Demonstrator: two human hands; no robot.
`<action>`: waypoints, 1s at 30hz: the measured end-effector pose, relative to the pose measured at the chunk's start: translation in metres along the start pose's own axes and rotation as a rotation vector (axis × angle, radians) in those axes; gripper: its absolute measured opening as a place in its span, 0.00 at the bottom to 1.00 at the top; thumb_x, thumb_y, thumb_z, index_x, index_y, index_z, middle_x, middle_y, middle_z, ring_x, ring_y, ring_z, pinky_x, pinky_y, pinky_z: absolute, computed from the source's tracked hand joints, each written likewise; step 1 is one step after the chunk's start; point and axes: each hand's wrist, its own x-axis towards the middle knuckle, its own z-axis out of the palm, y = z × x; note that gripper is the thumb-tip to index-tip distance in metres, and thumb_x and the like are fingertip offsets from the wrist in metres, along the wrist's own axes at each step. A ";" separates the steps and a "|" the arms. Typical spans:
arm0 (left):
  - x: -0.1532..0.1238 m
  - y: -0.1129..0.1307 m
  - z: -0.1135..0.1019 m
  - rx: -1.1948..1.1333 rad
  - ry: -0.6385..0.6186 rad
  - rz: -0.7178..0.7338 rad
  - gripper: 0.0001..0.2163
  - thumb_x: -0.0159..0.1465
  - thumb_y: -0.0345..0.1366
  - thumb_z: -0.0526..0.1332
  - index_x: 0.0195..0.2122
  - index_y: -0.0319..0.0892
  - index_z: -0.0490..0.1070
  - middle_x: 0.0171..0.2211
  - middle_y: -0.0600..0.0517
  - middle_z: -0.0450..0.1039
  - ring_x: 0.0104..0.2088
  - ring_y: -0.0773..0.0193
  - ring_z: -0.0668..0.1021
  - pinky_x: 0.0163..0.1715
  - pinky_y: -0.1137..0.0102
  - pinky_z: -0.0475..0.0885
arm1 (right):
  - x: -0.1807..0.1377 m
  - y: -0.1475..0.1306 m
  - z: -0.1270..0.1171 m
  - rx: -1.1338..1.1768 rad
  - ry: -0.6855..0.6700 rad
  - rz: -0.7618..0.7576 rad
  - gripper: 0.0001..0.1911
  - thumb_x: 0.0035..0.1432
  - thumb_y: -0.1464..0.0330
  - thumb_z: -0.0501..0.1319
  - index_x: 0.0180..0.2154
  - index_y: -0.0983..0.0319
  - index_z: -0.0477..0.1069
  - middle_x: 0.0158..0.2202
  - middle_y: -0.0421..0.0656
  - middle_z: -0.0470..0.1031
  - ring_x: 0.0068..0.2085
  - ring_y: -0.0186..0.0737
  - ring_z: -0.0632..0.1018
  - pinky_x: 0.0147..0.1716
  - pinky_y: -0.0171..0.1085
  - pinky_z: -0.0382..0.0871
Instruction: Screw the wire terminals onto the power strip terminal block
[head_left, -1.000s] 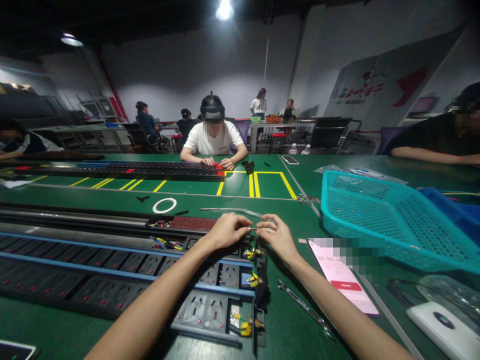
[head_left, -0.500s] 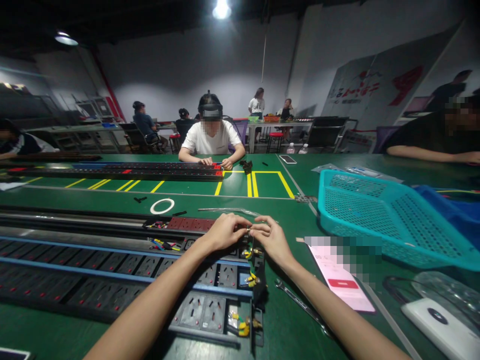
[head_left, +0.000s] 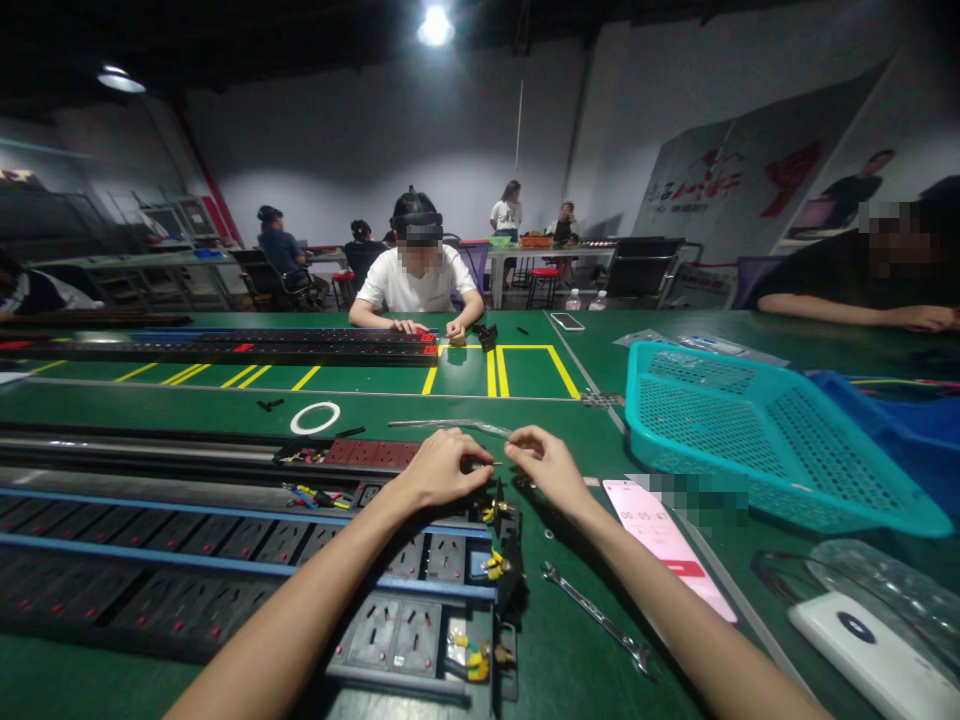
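My left hand point(head_left: 442, 466) and my right hand point(head_left: 546, 463) meet over the right end of long black power strips point(head_left: 225, 545) on the green table point(head_left: 577, 640). Both hands are closed in a pinch. Between their fingertips sits a small brass-coloured part point(head_left: 496, 462), too small to name. Right below the hands, the strips' open ends show yellow-sleeved wire terminals point(head_left: 491, 565).
A metal spanner point(head_left: 600, 620) lies on the table by my right forearm. A phone with a pink screen point(head_left: 667, 545), a turquoise basket point(head_left: 757, 440) and a white device point(head_left: 870, 645) lie to the right. A white ring point(head_left: 314, 417) lies further back. Other people sit around the table.
My hands stay together on the small part with slight finger shifts. The view has drifted a little to the right.
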 end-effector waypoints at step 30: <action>0.002 -0.007 0.008 -0.003 0.060 -0.129 0.08 0.65 0.37 0.63 0.39 0.44 0.82 0.36 0.51 0.82 0.36 0.58 0.78 0.37 0.68 0.68 | 0.015 0.030 -0.011 -0.040 -0.381 0.180 0.15 0.68 0.64 0.62 0.52 0.63 0.71 0.50 0.46 0.75 0.44 0.43 0.79 0.42 0.45 0.77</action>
